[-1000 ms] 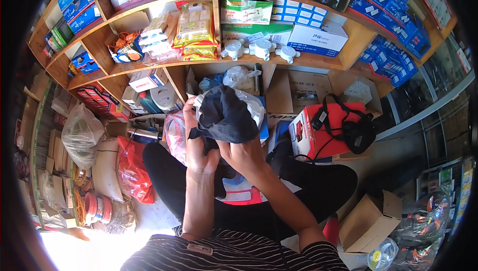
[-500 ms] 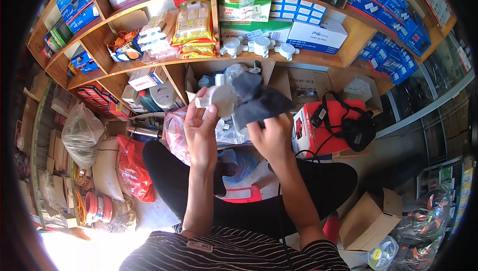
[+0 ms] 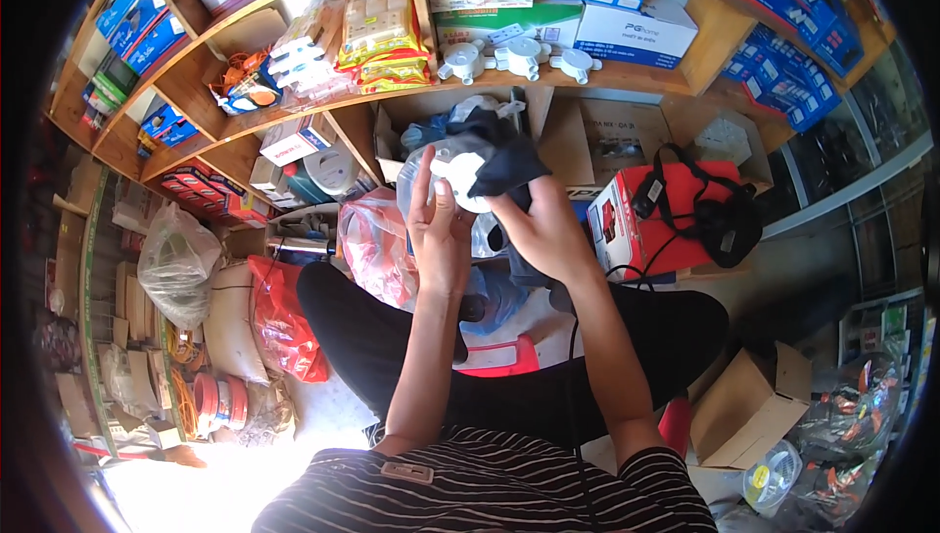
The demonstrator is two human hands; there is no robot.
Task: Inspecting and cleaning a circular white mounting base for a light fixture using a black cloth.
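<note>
A white round plastic junction box (image 3: 458,181) with short pipe spouts is held up in front of me. My left hand (image 3: 441,244) grips it from the left, with the thumb against it and the index finger stretched upward. A black cloth (image 3: 509,163) is bunched in my right hand (image 3: 541,230) and lies over the right side of the box. Part of the cloth hangs below that hand. The cloth and fingers hide some of the box. On the shelf beyond stand three similar white junction boxes (image 3: 522,57).
A wooden shelf (image 3: 294,102) with boxes and packets spans the far side. At right, a red box (image 3: 632,205) carries a black strapped device (image 3: 725,237). Plastic bags (image 3: 377,244) lie beyond my legs. An opened carton (image 3: 744,411) stands at lower right.
The black cloth has come over the junction box, which has turned in my left hand. Both hands sit slightly further right in the picture. The whole view has shifted, the shelves appearing higher.
</note>
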